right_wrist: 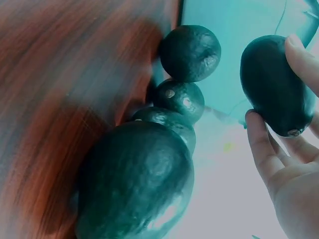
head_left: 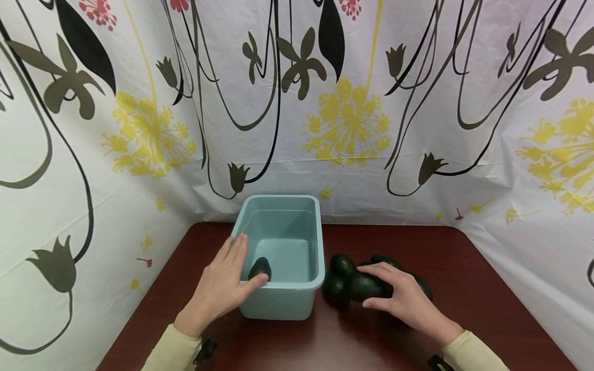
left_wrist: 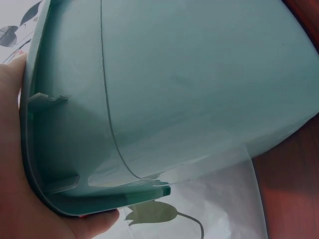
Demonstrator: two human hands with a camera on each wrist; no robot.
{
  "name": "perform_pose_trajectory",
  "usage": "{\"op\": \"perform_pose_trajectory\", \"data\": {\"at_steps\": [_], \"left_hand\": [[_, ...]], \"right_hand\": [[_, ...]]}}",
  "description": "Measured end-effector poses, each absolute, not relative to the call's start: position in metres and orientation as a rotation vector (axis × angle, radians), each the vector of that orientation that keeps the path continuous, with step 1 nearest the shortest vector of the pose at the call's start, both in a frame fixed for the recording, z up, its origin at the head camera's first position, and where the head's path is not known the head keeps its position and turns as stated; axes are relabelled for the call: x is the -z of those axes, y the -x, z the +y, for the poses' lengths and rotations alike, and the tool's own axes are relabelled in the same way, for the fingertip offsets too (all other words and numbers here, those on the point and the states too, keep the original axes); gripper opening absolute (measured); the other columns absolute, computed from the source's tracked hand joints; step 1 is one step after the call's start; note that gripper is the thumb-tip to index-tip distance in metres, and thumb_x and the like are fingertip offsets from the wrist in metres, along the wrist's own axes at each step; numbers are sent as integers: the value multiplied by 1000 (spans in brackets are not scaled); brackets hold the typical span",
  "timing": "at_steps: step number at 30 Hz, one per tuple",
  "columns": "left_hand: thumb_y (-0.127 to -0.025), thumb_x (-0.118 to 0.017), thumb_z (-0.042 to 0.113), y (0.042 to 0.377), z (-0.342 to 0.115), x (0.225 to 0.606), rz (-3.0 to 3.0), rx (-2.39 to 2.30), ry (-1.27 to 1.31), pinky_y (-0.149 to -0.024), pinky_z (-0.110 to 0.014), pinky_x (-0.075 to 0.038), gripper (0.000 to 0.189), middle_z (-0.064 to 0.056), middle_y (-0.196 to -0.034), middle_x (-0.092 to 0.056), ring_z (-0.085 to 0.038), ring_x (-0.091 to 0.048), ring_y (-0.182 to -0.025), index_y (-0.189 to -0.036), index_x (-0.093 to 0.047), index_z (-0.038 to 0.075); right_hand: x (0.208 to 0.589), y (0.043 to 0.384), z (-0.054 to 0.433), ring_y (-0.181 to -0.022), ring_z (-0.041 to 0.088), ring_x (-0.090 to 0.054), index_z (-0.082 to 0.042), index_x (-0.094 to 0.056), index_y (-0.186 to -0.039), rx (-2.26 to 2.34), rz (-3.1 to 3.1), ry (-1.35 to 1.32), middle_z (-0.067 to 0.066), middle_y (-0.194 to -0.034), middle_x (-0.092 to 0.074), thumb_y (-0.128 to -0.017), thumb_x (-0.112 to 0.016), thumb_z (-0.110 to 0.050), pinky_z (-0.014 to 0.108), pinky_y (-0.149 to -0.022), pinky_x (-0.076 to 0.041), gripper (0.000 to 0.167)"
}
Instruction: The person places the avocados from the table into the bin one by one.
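A light blue-green plastic bin (head_left: 275,304) stands on the table, with one dark green avocado (head_left: 261,267) inside near its front left corner. My left hand (head_left: 221,286) rests along the bin's left rim with its fingers straight, the thumb reaching over the front corner. In the left wrist view, the bin's outer wall (left_wrist: 199,89) fills most of the picture. To the right of the bin, my right hand (head_left: 408,296) grips an avocado (right_wrist: 274,84) between thumb and fingers. Several more avocados (right_wrist: 137,181) lie in a group beside and beyond that hand.
The dark red-brown table (head_left: 464,288) carries the bin and the avocados. Behind it and at the left hangs a white cloth (head_left: 287,175) with printed flowers. The bin's right wall (head_left: 321,242) stands between its inside and the avocado group.
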State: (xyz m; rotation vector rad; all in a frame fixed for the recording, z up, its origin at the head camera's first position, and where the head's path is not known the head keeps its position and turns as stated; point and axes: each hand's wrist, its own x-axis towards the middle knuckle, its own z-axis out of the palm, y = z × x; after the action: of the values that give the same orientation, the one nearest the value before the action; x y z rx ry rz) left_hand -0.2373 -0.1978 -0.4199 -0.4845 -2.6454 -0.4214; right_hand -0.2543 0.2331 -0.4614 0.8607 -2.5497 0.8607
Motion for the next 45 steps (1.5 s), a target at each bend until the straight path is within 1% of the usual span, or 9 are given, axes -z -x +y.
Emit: {"op": "perform_pose_trajectory", "data": {"at_steps": [7, 10, 17, 21, 26, 30, 34, 38, 45], "left_hand": [[-91, -49, 75, 237, -198, 421, -2649, 428, 476, -93, -58, -49, 101, -12, -163, -28, -35, -24, -149, -159, -27, 5], [-91, -48, 76, 238, -198, 421, -2653, 426, 474, -94, -58, -49, 101, -12, -163, -28, -35, -24, -149, -160, -25, 6], [-91, -48, 77, 238, -199, 422, -2647, 418, 476, -95, -58, -48, 102, -9, -164, -25, -35, -23, -149, -160, -25, 6], [-90, -47, 77, 238, -199, 421, -2650, 418, 476, -94, -57, -49, 102, -10, -164, -25, -35, -24, -149, -160, -25, 6], [-90, -47, 77, 238, -198, 422, -2644, 416, 480, -93, -57, -50, 102, -10, -163, -27, -35, -24, -149, -159, -26, 5], [-91, -51, 74, 239, -197, 422, -2638, 423, 481, -93, -57, -50, 100, -9, -164, -27, -35, -25, -149, -159, -26, 6], [-90, -58, 69, 240, -197, 422, -2620, 425, 489, -93, -58, -49, 99, -11, -163, -29, -35, -26, -148, -159, -26, 6], [-91, -54, 72, 240, -198, 421, -2617, 417, 493, -94, -58, -49, 100, -11, -163, -29, -35, -26, -148, -160, -26, 6], [-91, -49, 75, 239, -198, 422, -2622, 416, 489, -93, -57, -50, 101, -10, -163, -28, -35, -26, -148, -160, -25, 6]], "right_hand": [[457, 258, 231, -109, 5, -60, -36, -58, -140, -880, -2496, -879, -19, -130, -57, -76, -85, -48, 31, -80, -54, 71], [454, 260, 230, -111, 3, -60, -39, -56, -140, -877, -2473, -885, -20, -130, -57, -75, -88, -42, 26, -83, -53, 73], [446, 265, 225, -119, 5, -57, -35, -57, -141, -893, -2395, -912, -16, -131, -60, -73, -93, -30, 17, -94, -44, 77], [442, 266, 222, -122, 6, -55, -36, -56, -141, -949, -2411, -883, -16, -133, -58, -75, -90, -35, 17, -96, -43, 74], [438, 267, 220, -123, 5, -53, -39, -56, -139, -1003, -2444, -819, -19, -134, -56, -78, -86, -45, 20, -93, -46, 69], [433, 268, 218, -121, 4, -53, -36, -58, -139, -1044, -2457, -789, -20, -134, -56, -78, -88, -39, 23, -86, -48, 67], [428, 271, 214, -122, 5, -53, -33, -59, -138, -1104, -2448, -786, -19, -134, -55, -78, -89, -31, 23, -89, -47, 67], [424, 272, 211, -123, 8, -53, -33, -58, -138, -1177, -2418, -810, -16, -134, -56, -79, -89, -31, 21, -95, -45, 67], [414, 274, 204, -120, 9, -52, -32, -57, -139, -1312, -2399, -790, -14, -135, -56, -80, -88, -31, 23, -92, -47, 66]]}}
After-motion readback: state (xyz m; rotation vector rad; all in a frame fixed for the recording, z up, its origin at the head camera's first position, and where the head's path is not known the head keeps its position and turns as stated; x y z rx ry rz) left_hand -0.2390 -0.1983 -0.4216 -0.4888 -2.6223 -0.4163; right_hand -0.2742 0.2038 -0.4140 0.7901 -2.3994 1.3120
